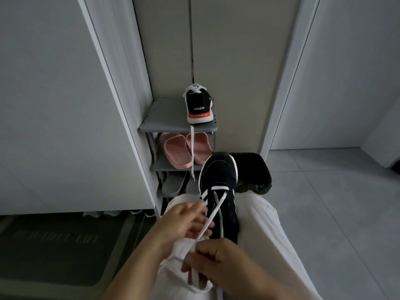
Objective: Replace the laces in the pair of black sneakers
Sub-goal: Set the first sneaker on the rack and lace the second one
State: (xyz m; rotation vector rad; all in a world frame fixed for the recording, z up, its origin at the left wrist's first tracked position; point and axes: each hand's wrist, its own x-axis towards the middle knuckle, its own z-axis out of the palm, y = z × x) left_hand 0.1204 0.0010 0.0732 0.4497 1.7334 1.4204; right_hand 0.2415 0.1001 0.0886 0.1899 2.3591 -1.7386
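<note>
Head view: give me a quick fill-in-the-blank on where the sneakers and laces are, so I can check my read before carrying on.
1. The other sneaker stands on the ____ shelf of the grey rack.
2. The slides on the shelf just below it are ____ in colour.
3. The right hand pinches a ____ lace that runs up to the sneaker on the lap.

Missing words: top; pink; white.

The near sneaker (218, 174) has a matt black cloth upper; its flat lace (213, 215), white woven cloth. The pink slippers (175, 151) look smooth and rubbery; the black bag (255, 169), crinkled glossy plastic.
</note>
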